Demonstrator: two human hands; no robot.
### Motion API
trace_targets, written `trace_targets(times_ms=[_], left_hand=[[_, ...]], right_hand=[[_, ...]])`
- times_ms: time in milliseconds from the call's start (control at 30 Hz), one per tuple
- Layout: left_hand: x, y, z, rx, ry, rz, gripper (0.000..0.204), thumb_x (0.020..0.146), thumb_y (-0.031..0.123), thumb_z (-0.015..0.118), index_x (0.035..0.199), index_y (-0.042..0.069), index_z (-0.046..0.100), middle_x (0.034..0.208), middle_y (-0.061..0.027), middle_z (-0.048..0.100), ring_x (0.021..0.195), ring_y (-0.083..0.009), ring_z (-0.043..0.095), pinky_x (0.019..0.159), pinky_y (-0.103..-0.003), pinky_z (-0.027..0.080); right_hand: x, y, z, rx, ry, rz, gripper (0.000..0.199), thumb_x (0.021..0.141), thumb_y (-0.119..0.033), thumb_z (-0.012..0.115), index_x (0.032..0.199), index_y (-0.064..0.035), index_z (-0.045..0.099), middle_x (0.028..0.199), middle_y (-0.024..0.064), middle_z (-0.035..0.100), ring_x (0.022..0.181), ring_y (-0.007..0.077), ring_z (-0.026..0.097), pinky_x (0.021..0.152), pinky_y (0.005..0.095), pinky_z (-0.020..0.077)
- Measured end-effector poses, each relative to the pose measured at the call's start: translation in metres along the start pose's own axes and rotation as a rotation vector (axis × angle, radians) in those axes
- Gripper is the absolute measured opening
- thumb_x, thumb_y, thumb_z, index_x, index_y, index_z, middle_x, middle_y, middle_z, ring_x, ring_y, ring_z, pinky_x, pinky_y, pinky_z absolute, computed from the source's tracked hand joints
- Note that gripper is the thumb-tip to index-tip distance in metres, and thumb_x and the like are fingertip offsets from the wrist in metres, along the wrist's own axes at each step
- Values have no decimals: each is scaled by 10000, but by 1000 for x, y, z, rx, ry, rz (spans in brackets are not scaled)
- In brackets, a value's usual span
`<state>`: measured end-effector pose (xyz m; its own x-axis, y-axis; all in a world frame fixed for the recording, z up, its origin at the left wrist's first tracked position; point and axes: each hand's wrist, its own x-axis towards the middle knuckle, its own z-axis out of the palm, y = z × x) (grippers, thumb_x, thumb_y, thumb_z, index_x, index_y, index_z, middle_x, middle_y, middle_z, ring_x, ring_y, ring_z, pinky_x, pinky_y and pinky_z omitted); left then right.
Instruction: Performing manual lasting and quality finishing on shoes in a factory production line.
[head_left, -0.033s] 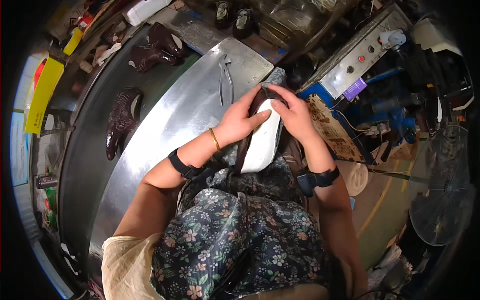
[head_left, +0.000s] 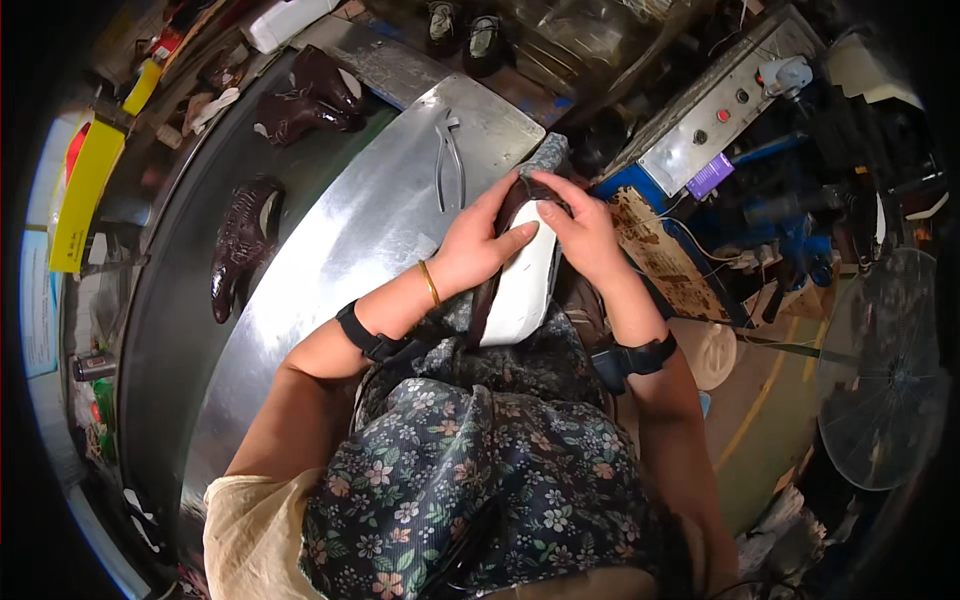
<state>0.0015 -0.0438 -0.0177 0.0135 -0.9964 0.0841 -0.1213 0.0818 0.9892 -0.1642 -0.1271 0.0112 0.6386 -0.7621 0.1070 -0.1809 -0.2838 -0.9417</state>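
Note:
Above my lap, a dark brown shoe upper (head_left: 487,302) is held with its white bottom (head_left: 517,290) facing up. My left hand (head_left: 480,245) grips the left side of its far end, thumb pressed on the white bottom. On the opposite side my right hand (head_left: 585,235) is closed around the same end, its thumb also on the white surface. The fingertips of both hands nearly meet at the far tip. What the fingers do beneath the shoe is hidden. A pair of metal pincers (head_left: 450,165) lies on the metal table, beyond my left hand.
The shiny metal table (head_left: 270,350) curves along my left. Behind it, a dark conveyor belt (head_left: 165,400) carries glossy brown shoes (head_left: 245,240). A machine with a button panel (head_left: 710,125) stands at the right, near a fan (head_left: 880,370). A floral apron (head_left: 480,480) covers my lap.

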Motion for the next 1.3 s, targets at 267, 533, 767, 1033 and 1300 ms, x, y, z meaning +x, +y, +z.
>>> trace_targets(times_ms=[267, 533, 767, 1033, 1300], left_hand=[[5, 1, 3, 183, 61, -42, 701, 867, 263, 673, 1407, -38, 343, 1341, -274, 480, 1257, -373, 487, 1032, -380, 397], [40, 7, -12, 42, -197, 44, 563, 867, 136, 635, 1373, 28, 411, 1261, -101, 536, 1168, -209, 505, 1029, -322, 376], [-28, -12, 10, -504, 82, -291, 518, 827, 79, 728, 1256, 57, 438, 1075, -33, 563, 1011, -133, 543, 889, -263, 449], [-20, -23, 2, -432, 91, -258, 493, 843, 72, 709, 1255, 58, 438, 1015, -29, 574, 934, -117, 545, 821, -252, 454], [0, -29, 6, -305, 16, -313, 528, 822, 103, 741, 1240, 3, 433, 1023, -82, 597, 890, -142, 580, 778, -282, 497]], right_hand=[[-8, 21, 22, 105, 232, -3, 372, 926, -125, 589, 1282, -29, 542, 1178, 173, 642, 1087, 208, 619, 920, 323, 468], [-96, 42, 29, 249, 239, 306, 218, 974, -106, 535, 1119, 32, 620, 965, 25, 677, 834, 80, 599, 765, 243, 482], [-89, 58, 34, 644, 49, 767, 722, 970, -604, 365, 1203, 43, 586, 1106, 103, 643, 1010, 177, 592, 847, 315, 468], [-59, 25, 29, -621, -300, 250, 448, 997, -339, 402, 979, 55, 615, 825, 219, 649, 792, 334, 660, 715, 386, 522], [-63, 42, 20, -284, -130, 412, 392, 992, -326, 454, 1059, 31, 602, 873, 125, 677, 796, 209, 668, 706, 312, 529]])
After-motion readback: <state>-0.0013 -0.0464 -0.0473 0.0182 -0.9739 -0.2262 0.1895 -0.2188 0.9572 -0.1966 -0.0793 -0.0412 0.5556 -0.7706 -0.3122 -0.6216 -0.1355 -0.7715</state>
